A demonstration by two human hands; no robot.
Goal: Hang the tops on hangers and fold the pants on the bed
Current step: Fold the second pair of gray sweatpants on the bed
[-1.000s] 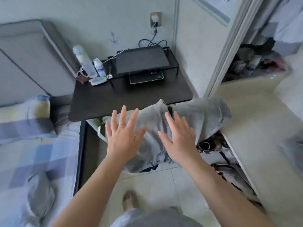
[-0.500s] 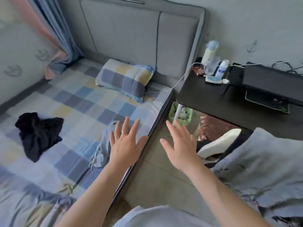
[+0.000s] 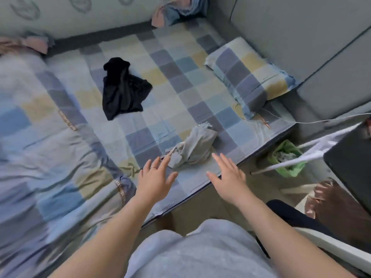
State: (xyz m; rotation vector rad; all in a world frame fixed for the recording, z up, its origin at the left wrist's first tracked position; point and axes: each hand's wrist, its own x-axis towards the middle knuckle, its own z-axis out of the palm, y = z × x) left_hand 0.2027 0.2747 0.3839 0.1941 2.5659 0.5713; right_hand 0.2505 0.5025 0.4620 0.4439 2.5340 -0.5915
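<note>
A crumpled grey garment (image 3: 193,146) lies near the bed's right edge, just beyond my fingertips. My left hand (image 3: 155,177) hovers with straight spread fingers at its lower left and holds nothing. My right hand (image 3: 226,173) hovers the same way at its lower right, over the bed's edge. Farther back on the checked sheet (image 3: 176,87) lies a bunched black garment (image 3: 122,91). No hanger is in view.
A checked pillow (image 3: 249,73) lies by the grey padded headboard (image 3: 301,31). A rumpled checked duvet (image 3: 40,157) covers the bed's left part. A black desk corner (image 3: 353,163), a green bin (image 3: 287,159) and a cable stand at the right.
My view has swung left from the desk and chair to the bed. Both hands stay held out and spread, now close to the grey garment on the sheet.
</note>
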